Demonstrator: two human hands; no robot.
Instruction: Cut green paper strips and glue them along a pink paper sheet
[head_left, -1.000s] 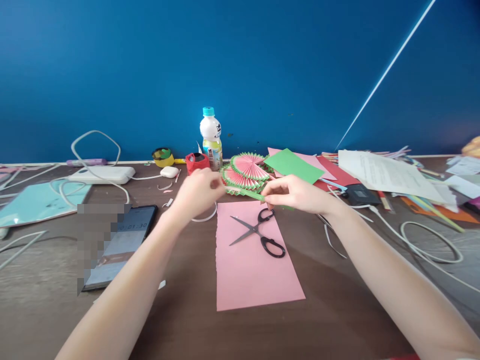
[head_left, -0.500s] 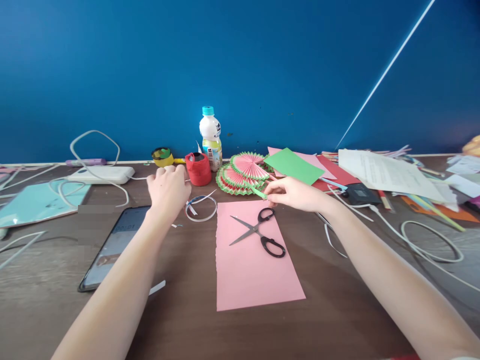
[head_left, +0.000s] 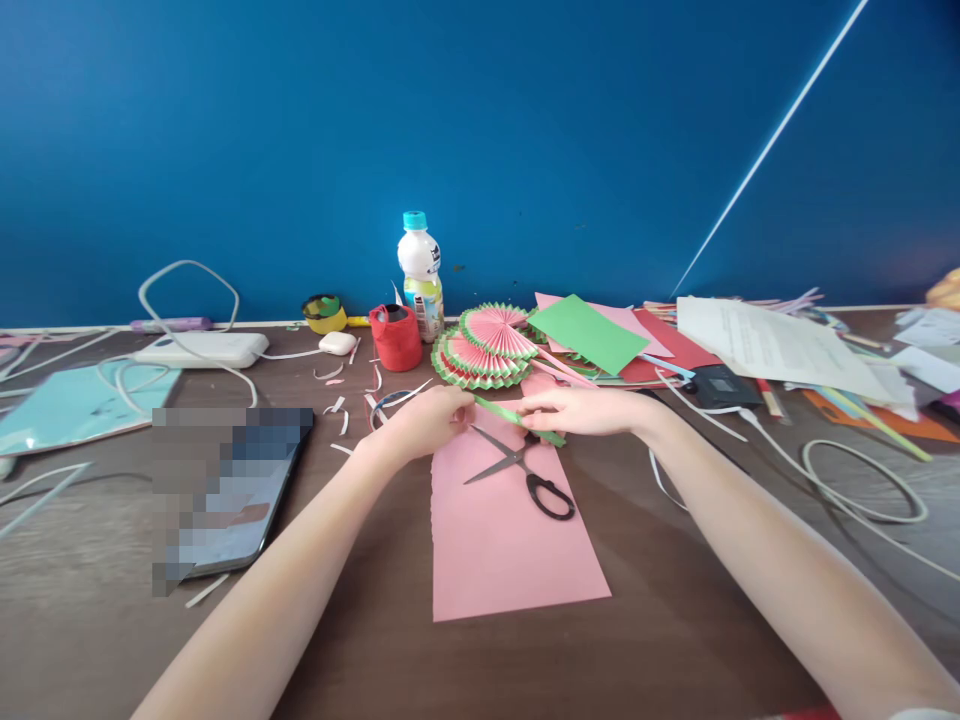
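A narrow green paper strip (head_left: 496, 409) stretches between my two hands above the top of a pink sheet (head_left: 510, 565). My left hand (head_left: 435, 420) pinches its left end. My right hand (head_left: 577, 411) has its fingers closed on the strip farther right, and a short green end shows past them. Black-handled scissors (head_left: 516, 457) lie on the sheet with blades apart, just below my hands; my right hand partly covers the upper handle. Behind the strip are pleated pink-and-green paper fans (head_left: 484, 350).
A red roll (head_left: 396, 338) and a bottle (head_left: 420, 275) stand near the blue wall. Left are a partly blurred phone (head_left: 262, 500), a white earbud case (head_left: 337, 344) and paper scraps. Coloured sheets (head_left: 592, 332), a black adapter (head_left: 721, 388) and cables lie right.
My left hand has come right and nearer, from beside the red roll to the green strip. My right hand has brought the strip nearer, over the pink sheet. The scissors have shifted slightly.
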